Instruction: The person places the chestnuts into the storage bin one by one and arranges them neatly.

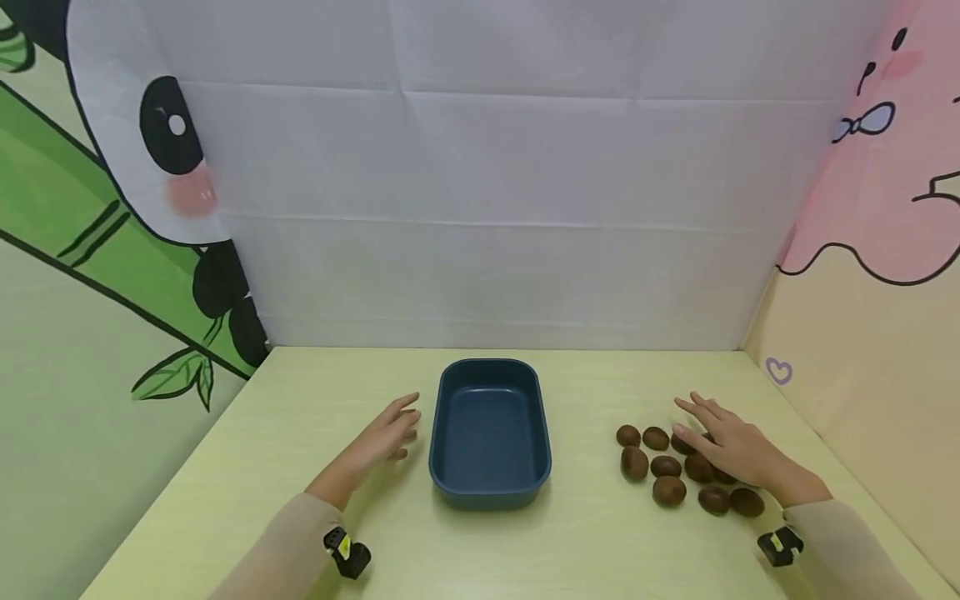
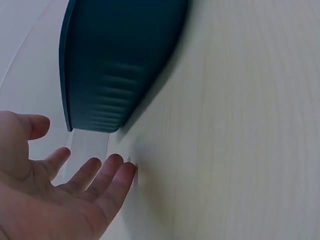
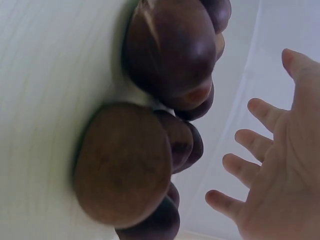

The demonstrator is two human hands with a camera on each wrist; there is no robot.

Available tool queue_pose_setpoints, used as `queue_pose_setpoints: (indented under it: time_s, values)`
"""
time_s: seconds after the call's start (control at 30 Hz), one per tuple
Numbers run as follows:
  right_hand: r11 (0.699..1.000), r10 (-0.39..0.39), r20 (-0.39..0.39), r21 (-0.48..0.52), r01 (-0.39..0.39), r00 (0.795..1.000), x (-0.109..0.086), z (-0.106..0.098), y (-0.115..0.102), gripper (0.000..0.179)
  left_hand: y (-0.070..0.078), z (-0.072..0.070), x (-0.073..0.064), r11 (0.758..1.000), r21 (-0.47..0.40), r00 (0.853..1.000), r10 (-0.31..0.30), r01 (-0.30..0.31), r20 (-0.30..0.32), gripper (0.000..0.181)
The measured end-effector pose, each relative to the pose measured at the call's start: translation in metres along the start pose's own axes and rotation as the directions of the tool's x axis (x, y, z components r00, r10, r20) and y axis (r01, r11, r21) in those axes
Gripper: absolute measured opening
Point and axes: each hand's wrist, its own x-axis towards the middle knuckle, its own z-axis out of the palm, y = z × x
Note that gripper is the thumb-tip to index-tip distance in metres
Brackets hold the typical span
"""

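Observation:
A dark blue rectangular tub (image 1: 489,492) stands near the middle of the table. My left hand (image 1: 384,435) hovers just left of it, apart from its wall, with loosely bent fingers and nothing in them. Several brown chestnuts (image 1: 669,492) lie grouped on the right side of the table. Over the far right part of this group is my right hand (image 1: 731,446), fingers spread, hiding some of the nuts. In the right wrist view the palm (image 3: 285,180) is bare and the chestnuts (image 3: 125,165) lie beside it, apart from the fingers.
The pale yellow table (image 1: 585,542) meets a white cloth wall (image 1: 487,275) at the back. A panda-and-bamboo printed wall (image 1: 112,333) rises at the left, and a pink-and-cream printed wall (image 1: 885,358) at the right.

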Motion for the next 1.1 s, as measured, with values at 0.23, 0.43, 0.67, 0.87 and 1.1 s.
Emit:
queue_pose_setpoints:
  time_s: [0.23,0.43,0.67,0.87,1.1]
  values:
    - [0.999,-0.022,0.001,0.042,0.022,1.000,0.003,0.003,-0.010,0.061,0.001,0.021,0.007,0.985,-0.169,0.999,-0.037,0.038,0.011,0.056]
    - [0.998,-0.025,0.016,0.061,0.024,1.000,0.006,0.005,-0.013,0.062,0.000,0.026,0.007,0.973,-0.225,0.998,-0.051,0.055,0.023,0.054]
    - [0.996,-0.061,0.015,0.061,0.060,0.998,0.014,0.004,-0.019,0.058,0.003,0.025,0.006,0.974,-0.213,0.997,-0.076,0.081,0.032,0.054]
    - [0.992,-0.107,0.084,0.082,0.100,0.991,0.031,0.001,-0.027,0.049,0.004,0.023,0.004,0.973,-0.215,0.997,-0.080,0.083,0.020,0.054]
    - [0.982,-0.113,0.210,0.174,0.077,0.971,0.050,0.003,-0.036,0.038,0.003,0.023,0.004,0.970,-0.229,0.997,-0.076,0.079,0.020,0.056]
